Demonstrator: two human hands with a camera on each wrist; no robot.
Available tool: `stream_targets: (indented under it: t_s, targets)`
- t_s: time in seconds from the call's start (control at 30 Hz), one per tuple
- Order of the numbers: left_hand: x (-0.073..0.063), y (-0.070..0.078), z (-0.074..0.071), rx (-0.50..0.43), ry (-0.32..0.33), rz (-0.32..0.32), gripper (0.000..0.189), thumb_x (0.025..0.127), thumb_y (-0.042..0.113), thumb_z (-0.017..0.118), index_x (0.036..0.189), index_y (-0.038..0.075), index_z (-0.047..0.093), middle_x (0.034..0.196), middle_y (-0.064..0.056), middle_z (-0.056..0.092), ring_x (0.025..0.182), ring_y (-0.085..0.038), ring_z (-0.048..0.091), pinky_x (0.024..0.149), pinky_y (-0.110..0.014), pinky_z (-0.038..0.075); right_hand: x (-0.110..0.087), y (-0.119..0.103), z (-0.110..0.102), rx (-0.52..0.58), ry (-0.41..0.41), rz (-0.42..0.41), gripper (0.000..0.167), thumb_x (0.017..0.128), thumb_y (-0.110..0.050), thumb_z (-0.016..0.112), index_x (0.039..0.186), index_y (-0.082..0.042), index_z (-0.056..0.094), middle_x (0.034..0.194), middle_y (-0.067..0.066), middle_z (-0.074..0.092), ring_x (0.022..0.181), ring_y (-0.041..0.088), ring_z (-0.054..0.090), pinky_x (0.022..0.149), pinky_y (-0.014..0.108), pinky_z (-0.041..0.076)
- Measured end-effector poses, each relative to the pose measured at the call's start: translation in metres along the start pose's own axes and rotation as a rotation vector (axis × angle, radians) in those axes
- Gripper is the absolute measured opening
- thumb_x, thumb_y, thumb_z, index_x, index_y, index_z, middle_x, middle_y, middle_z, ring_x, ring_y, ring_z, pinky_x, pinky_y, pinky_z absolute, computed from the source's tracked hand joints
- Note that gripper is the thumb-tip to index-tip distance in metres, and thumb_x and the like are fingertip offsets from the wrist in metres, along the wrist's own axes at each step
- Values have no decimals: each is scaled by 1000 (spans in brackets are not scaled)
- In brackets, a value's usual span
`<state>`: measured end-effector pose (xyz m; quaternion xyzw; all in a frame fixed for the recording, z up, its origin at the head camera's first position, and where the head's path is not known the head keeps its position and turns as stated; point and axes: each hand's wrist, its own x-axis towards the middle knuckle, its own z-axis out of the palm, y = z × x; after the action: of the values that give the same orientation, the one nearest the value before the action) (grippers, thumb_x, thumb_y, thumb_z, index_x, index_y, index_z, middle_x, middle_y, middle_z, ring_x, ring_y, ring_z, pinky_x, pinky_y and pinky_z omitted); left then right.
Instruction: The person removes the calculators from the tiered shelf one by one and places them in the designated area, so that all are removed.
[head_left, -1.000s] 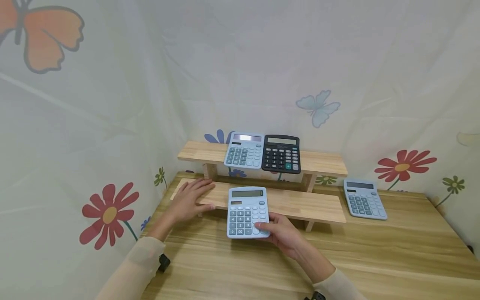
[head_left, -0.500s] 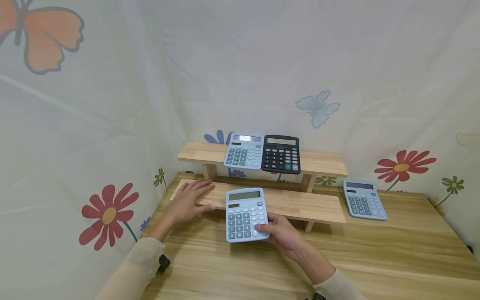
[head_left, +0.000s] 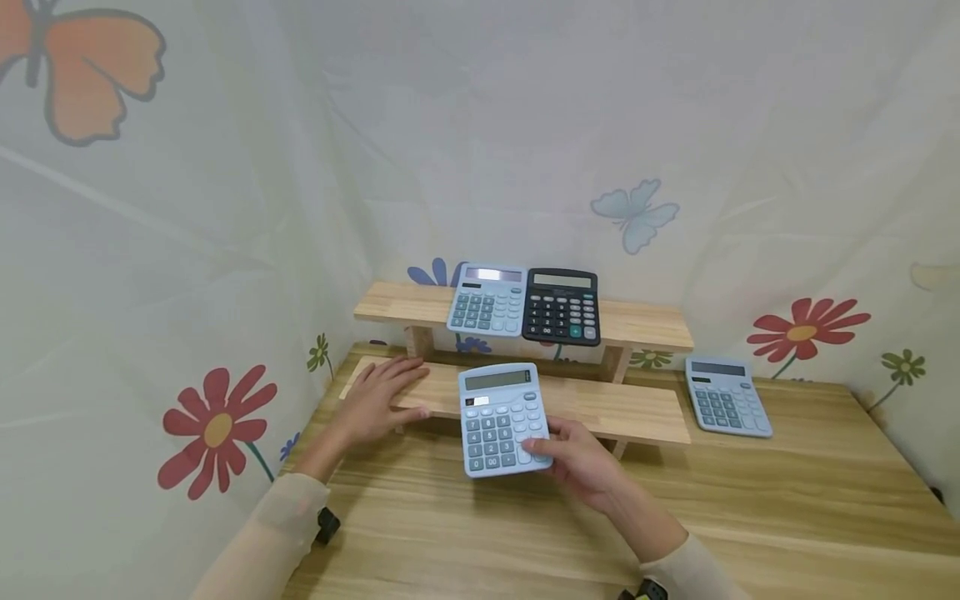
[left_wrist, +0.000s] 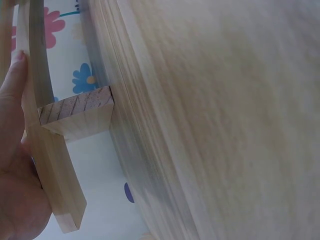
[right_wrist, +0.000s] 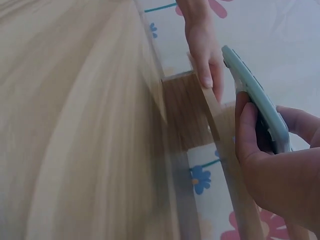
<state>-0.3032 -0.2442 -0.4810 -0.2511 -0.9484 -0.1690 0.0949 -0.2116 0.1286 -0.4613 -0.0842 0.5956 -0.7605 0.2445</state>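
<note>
My right hand (head_left: pixel 581 467) grips a light blue calculator (head_left: pixel 491 417) by its lower right edge, thumb on the keys and fingers behind it. The calculator is raised, face up towards me, in front of the lower board (head_left: pixel 622 408) of a two-tier wooden shelf. In the right wrist view the calculator (right_wrist: pixel 262 102) is seen edge-on between thumb and fingers. My left hand (head_left: pixel 381 400) rests with fingers spread on the left end of the lower board, thumb along its front edge. The left wrist view shows part of that hand (left_wrist: pixel 17 185) against the board (left_wrist: pixel 57 172).
On the upper board (head_left: pixel 648 325) a light blue calculator (head_left: pixel 487 300) and a black calculator (head_left: pixel 562 307) lie side by side. Another light blue calculator (head_left: pixel 729 397) lies on the wooden table (head_left: pixel 420 542), right of the shelf. A printed cloth (head_left: pixel 487 125) hangs behind and to the left.
The held calculator dips slightly down and left, then moves up and right with my right hand, now turned a little anticlockwise. My left hand stays in place.
</note>
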Motion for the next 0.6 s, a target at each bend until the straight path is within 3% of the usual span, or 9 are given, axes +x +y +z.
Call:
stream_targets:
  t_s: [0.37, 0.6]
  targets:
    - [2, 0, -1, 17, 4, 32, 81, 96, 63, 70, 160, 18, 50, 168, -8, 40, 157, -39, 28, 124, -72, 14, -19, -24, -34, -91, 81, -9, 59, 103, -9, 68, 154, 10, 43, 128, 14, 75, 112, 21, 75, 98, 36, 60]
    - [2, -4, 1, 31, -20, 6, 83, 96, 70, 64, 163, 24, 46, 170, -3, 37, 159, -35, 25, 125, -69, 12, -28, -42, -59, -128, 148, -2, 61, 104, -10, 68, 157, 7, 41, 131, 11, 74, 113, 20, 74, 100, 36, 59]
